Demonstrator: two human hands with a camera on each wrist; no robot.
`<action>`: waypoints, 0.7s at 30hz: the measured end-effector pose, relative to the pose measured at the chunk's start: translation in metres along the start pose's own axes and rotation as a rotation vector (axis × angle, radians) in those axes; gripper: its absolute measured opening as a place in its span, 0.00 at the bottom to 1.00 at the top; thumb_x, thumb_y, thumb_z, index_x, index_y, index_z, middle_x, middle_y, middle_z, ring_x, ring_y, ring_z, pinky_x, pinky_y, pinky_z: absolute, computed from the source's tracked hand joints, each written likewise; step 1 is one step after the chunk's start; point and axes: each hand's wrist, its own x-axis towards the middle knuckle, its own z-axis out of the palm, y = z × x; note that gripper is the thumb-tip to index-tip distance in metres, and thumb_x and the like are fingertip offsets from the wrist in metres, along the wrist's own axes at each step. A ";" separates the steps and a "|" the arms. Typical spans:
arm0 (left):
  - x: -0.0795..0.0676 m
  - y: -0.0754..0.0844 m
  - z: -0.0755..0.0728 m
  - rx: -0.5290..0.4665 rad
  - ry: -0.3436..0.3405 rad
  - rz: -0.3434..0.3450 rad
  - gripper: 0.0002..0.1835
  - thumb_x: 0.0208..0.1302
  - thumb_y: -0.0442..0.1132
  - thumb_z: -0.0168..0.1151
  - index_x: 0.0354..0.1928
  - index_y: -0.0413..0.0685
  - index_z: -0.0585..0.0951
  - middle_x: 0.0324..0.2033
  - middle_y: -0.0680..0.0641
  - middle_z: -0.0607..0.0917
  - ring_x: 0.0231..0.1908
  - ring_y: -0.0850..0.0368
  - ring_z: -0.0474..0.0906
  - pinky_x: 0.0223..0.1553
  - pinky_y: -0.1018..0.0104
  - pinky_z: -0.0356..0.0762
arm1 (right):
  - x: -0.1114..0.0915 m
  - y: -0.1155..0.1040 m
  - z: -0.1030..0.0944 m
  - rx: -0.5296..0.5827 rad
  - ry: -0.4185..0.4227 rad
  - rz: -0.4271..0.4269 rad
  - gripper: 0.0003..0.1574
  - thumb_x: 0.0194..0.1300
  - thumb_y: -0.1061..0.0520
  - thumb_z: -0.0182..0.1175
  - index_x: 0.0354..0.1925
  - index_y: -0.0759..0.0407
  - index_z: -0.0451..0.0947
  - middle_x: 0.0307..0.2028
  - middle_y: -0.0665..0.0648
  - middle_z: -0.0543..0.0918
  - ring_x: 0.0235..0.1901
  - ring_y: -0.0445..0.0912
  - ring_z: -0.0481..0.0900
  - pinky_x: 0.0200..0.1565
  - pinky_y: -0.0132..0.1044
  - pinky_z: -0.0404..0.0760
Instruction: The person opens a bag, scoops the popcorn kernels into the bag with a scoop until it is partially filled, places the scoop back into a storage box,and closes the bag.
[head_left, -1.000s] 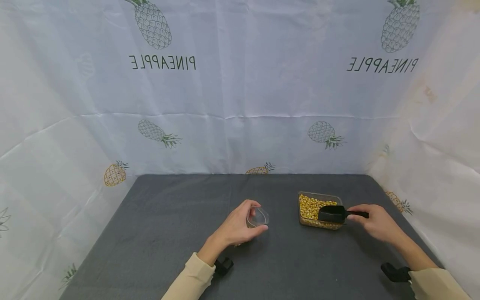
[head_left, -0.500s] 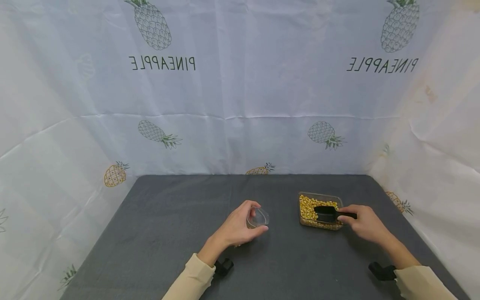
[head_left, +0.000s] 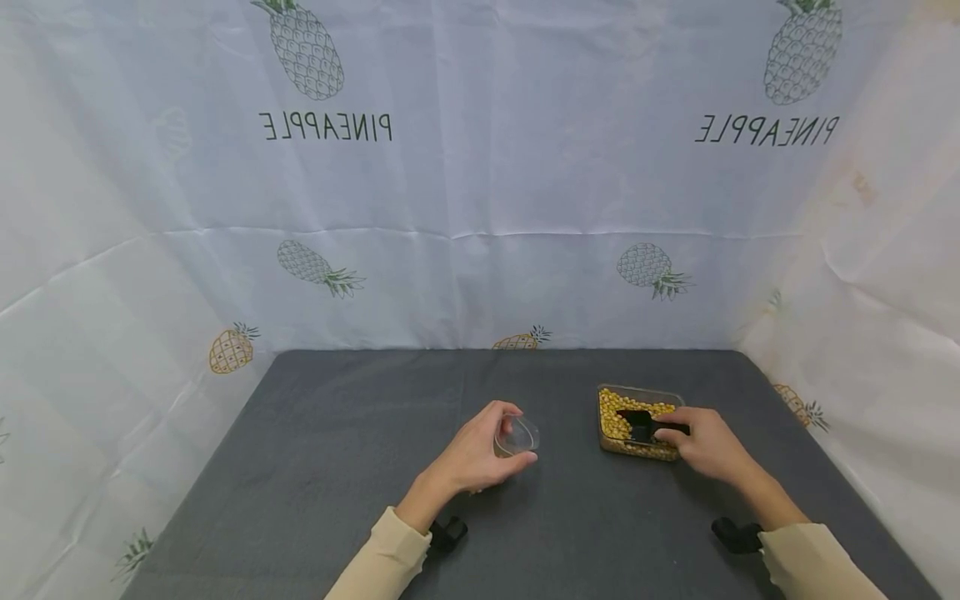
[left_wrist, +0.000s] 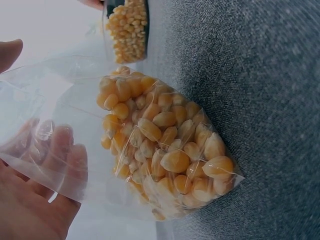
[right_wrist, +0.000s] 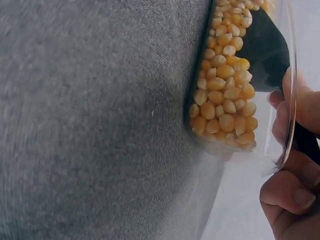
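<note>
My left hand (head_left: 476,454) grips a clear plastic bag (left_wrist: 45,82) by its upper part, with fingers and thumb spread round the mouth. Corn kernels (left_wrist: 165,150) fill the bag's bottom, which rests on the table in the left wrist view. At the right, my right hand (head_left: 712,446) pinches the handle of a black scoop (head_left: 639,425) between thumb and fingers. The scoop's blade (right_wrist: 265,50) is pushed into kernels (right_wrist: 227,95) inside a clear rectangular container (head_left: 641,390). The head view hides most of the bag behind my left hand.
A dark grey cloth covers the table (head_left: 360,417). White curtain (head_left: 465,167) with printed pineapples hangs behind it and at both sides. Black wrist camera mounts (head_left: 447,535) sit below both hands, close above the table.
My right hand has moved left with the scoop, sliding it from the container's right side deeper into the kernels. The left hand and bag have stayed in place.
</note>
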 end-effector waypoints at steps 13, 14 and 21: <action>0.000 -0.001 0.003 0.004 0.001 -0.002 0.32 0.65 0.59 0.67 0.64 0.52 0.72 0.42 0.57 0.73 0.38 0.63 0.69 0.40 0.67 0.71 | -0.009 0.000 0.001 0.036 0.036 0.044 0.17 0.70 0.62 0.63 0.54 0.70 0.82 0.50 0.71 0.82 0.51 0.68 0.80 0.47 0.63 0.78; 0.000 -0.001 0.003 0.005 0.001 -0.002 0.32 0.65 0.59 0.67 0.64 0.51 0.72 0.42 0.57 0.73 0.38 0.63 0.69 0.40 0.67 0.71 | -0.010 0.000 0.000 0.034 0.041 0.045 0.17 0.70 0.62 0.63 0.54 0.70 0.82 0.50 0.71 0.82 0.51 0.68 0.80 0.47 0.63 0.78; 0.000 0.000 0.001 0.010 0.000 -0.001 0.32 0.65 0.58 0.67 0.64 0.49 0.72 0.42 0.57 0.73 0.38 0.63 0.69 0.40 0.67 0.71 | -0.017 0.002 -0.009 0.028 0.065 0.041 0.17 0.71 0.61 0.63 0.54 0.70 0.82 0.51 0.72 0.82 0.50 0.68 0.80 0.46 0.63 0.78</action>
